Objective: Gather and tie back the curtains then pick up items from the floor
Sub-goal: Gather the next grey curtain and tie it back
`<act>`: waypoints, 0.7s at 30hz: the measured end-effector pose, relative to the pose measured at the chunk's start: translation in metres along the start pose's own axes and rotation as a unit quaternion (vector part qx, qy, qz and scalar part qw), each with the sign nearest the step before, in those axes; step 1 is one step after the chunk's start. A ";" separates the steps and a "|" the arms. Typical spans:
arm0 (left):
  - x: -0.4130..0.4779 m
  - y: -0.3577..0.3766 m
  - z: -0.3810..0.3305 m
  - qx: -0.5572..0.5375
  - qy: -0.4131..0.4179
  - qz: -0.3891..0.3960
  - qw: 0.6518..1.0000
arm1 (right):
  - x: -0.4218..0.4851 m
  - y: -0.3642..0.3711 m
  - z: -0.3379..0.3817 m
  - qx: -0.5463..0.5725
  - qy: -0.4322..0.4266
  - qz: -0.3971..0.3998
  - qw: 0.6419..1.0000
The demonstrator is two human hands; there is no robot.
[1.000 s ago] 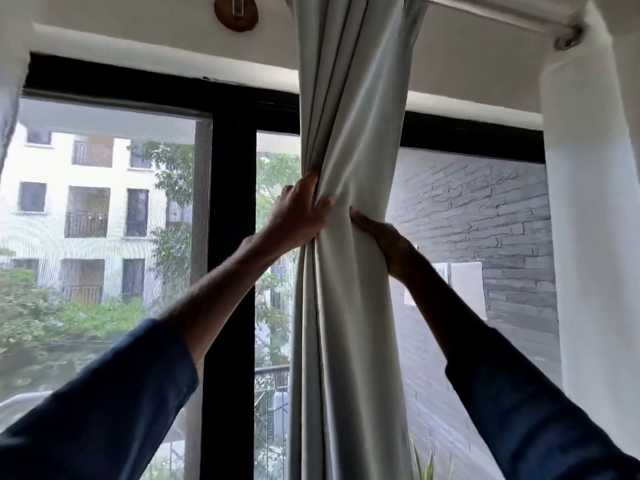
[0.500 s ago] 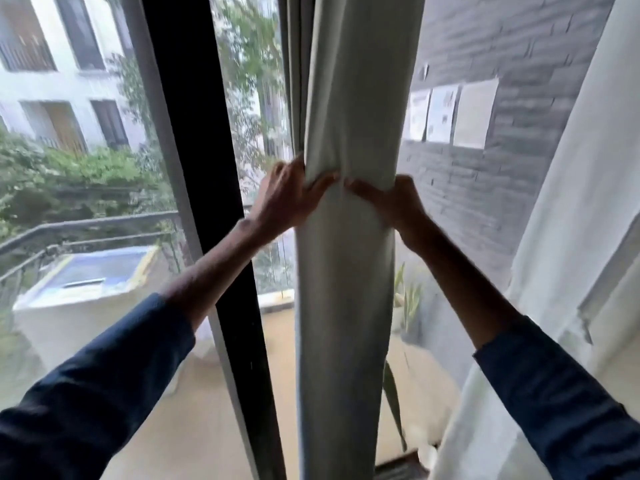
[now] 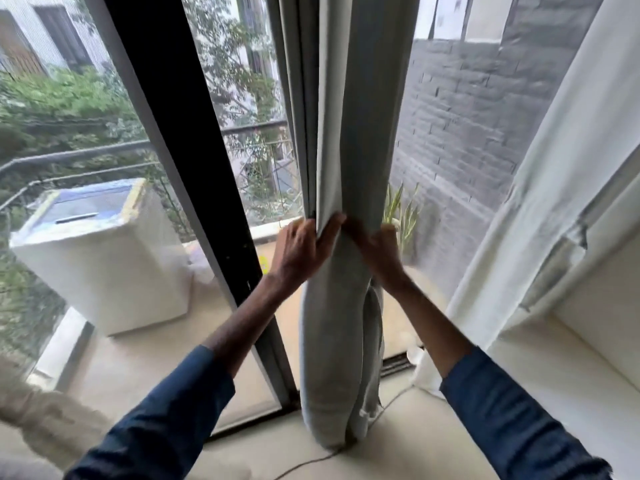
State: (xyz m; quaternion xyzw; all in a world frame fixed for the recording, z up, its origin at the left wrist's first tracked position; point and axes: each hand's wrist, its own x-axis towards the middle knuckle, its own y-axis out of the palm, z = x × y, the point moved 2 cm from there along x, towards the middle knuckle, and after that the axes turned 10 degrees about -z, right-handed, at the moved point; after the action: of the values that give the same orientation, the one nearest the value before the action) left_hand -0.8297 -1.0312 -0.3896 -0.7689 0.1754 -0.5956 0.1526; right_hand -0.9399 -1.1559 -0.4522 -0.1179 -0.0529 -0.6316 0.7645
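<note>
Head view: left hand (image 3: pixel 300 247) and right hand (image 3: pixel 377 251) both clutch gathered grey curtain (image 3: pixel 346 140), fingers curled around its folds, mid-height.

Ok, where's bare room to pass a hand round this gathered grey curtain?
Widest gap: right of the gathered grey curtain, before the white sheer curtain. Left, toward the black window frame, is narrower. Crowded where the left hand and right hand grip it.

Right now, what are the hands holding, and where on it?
The left hand and right hand grip the gathered grey curtain partway down, from either side.
</note>
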 end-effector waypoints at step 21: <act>-0.087 0.008 0.021 -0.112 -0.123 0.013 0.986 | -0.020 -0.046 -0.079 0.111 0.103 0.173 0.973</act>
State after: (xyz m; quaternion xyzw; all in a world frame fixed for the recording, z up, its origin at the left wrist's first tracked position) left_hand -0.8303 -0.9986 -0.4735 -0.8461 0.2307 -0.4714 0.0933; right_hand -0.9945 -1.1647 -0.5281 0.0262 -0.0221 -0.4883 0.8720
